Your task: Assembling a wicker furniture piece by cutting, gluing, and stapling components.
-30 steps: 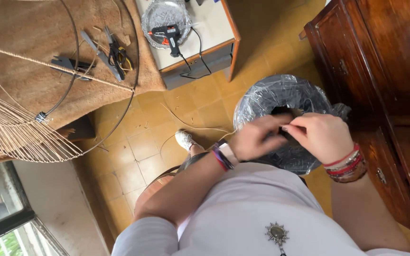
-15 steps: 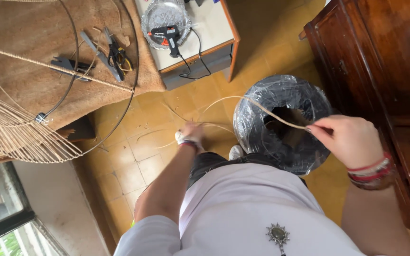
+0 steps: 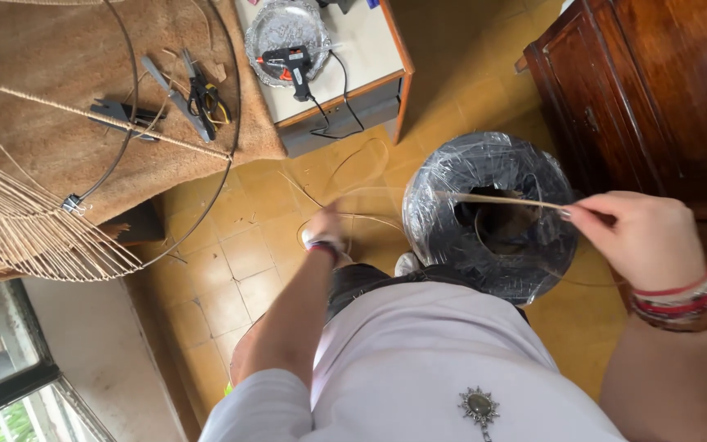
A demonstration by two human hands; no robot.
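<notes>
My right hand [image 3: 644, 241] pinches a thin pale cane strand [image 3: 497, 199] between thumb and fingertips, holding it above a big coil wrapped in black plastic film [image 3: 493, 217] that stands on the tiled floor. The strand runs left across the coil's hollow centre toward my left hand [image 3: 325, 233]. That hand is stretched far forward and low, blurred, with its fingers closed around the strand's other part. More of the strand lies in loose loops [image 3: 353, 176] on the tiles beyond it. Red and white bracelets sit on my right wrist.
A brown-cloth worktable [image 3: 59, 90] at the upper left carries a round wire frame with a fan of cane [image 3: 34, 233], pliers [image 3: 202, 94] and a cutter. A white table holds a glue gun [image 3: 288, 61] in a foil dish. A dark wooden cabinet [image 3: 664, 98] stands at the right.
My hands were together over the coil; they have since drawn apart, the left reaching forward and down, the right staying near the coil, with the strand pulled out straight between them.
</notes>
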